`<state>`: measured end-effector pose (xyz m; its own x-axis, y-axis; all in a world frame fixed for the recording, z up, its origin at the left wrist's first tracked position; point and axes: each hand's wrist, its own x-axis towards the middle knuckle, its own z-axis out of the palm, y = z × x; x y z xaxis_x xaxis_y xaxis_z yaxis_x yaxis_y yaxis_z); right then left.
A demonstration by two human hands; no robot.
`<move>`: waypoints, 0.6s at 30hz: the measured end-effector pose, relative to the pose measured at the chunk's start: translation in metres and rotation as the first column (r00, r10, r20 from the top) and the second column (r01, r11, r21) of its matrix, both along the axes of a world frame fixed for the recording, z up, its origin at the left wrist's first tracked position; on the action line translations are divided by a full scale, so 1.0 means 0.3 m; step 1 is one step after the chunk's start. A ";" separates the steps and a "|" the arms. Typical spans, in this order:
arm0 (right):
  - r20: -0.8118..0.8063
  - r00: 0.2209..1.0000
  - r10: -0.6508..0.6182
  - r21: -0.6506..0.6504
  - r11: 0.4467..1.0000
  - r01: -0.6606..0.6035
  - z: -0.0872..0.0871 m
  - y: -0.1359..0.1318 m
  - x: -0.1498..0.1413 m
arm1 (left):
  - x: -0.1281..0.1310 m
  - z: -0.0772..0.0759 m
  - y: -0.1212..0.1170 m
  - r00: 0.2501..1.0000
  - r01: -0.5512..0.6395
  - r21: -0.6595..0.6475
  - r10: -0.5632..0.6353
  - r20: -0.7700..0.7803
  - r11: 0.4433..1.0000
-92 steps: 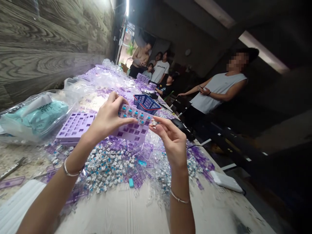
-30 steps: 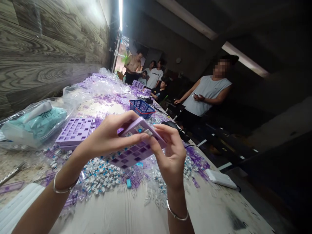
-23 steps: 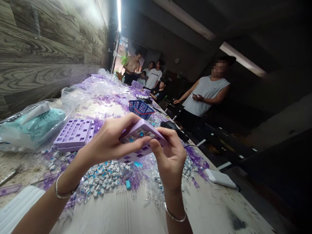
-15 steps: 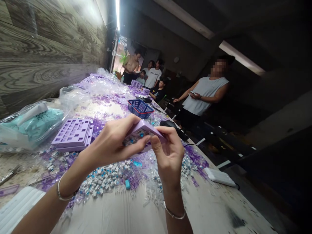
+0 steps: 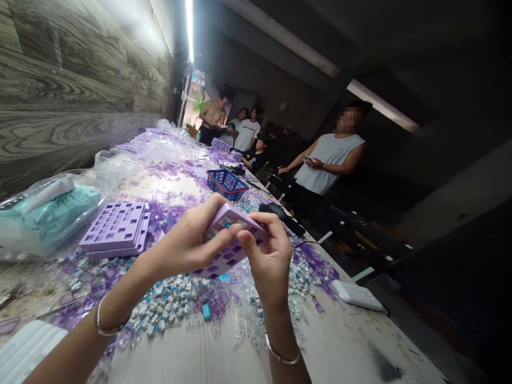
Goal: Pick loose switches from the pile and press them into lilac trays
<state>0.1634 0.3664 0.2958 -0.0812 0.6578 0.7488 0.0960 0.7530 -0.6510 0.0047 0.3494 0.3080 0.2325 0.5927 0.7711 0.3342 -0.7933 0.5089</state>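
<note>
Both my left hand (image 5: 184, 245) and my right hand (image 5: 272, 261) grip a lilac plastic grid plate (image 5: 230, 253), tilted, with square holes. Blue-and-white keyboard switches sit in its upper side, partly hidden by my fingers. Beneath my hands lies a loose heap of keyboard switches (image 5: 168, 301) among clear and purple plastic pieces. A stack of matching lilac grid plates (image 5: 114, 229) rests left of my left hand. A small teal block (image 5: 206, 312) lies in the heap.
A plastic bag with teal contents (image 5: 52, 205) lies at the left, against a wood-grain wall (image 5: 60, 90). Farther along the table are a blue basket (image 5: 226, 184), a black mouse (image 5: 280, 216) and a white power bank (image 5: 357, 295). Several people stand beyond the table's right edge.
My hands have come closer and now both grip the plate, which has tilted up from its flatter earlier position. My right hand no longer pinches a single switch at the plate's edge.
</note>
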 end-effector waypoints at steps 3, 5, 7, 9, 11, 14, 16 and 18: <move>-0.012 1.000 0.018 -0.034 0.999 -0.018 0.000 -0.004 -0.004 | -0.007 0.003 -0.014 0.993 0.102 -0.069 -0.106 -0.054 0.992; -0.009 1.000 0.018 -0.044 0.999 -0.018 0.000 -0.010 -0.005 | -0.016 0.008 -0.026 0.982 0.168 -0.088 -0.174 -0.067 0.982; 0.001 1.000 0.018 -0.049 0.999 -0.018 -0.001 -0.017 -0.005 | -0.023 0.013 -0.038 0.977 0.180 -0.098 -0.189 -0.095 0.979; 0.022 1.000 0.008 -0.063 0.998 -0.007 -0.005 -0.022 -0.004 | -0.019 0.016 -0.046 0.983 0.119 -0.126 -0.134 -0.125 0.985; 0.045 0.998 -0.041 -0.065 0.997 0.044 -0.011 -0.023 -0.006 | -0.003 0.016 -0.046 0.993 0.003 -0.158 -0.022 -0.115 0.987; 0.070 0.987 -0.142 -0.023 0.989 0.143 -0.021 -0.015 -0.011 | 0.031 0.007 -0.036 0.995 -0.095 -0.190 0.089 -0.039 0.977; 0.069 0.985 -0.161 -0.016 0.987 0.162 -0.028 -0.007 -0.016 | 0.049 -0.003 -0.028 0.992 -0.118 -0.174 0.122 0.015 0.978; 0.057 0.987 -0.149 -0.034 0.988 0.151 -0.032 -0.002 -0.020 | 0.061 -0.012 -0.023 0.987 -0.146 -0.155 0.154 0.044 0.977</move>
<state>0.1574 0.3658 0.2863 -0.0190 0.6934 0.7203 0.2421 0.7022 -0.6696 0.0230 0.3425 0.3044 0.0913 0.7278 0.6797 0.4114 -0.6491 0.6399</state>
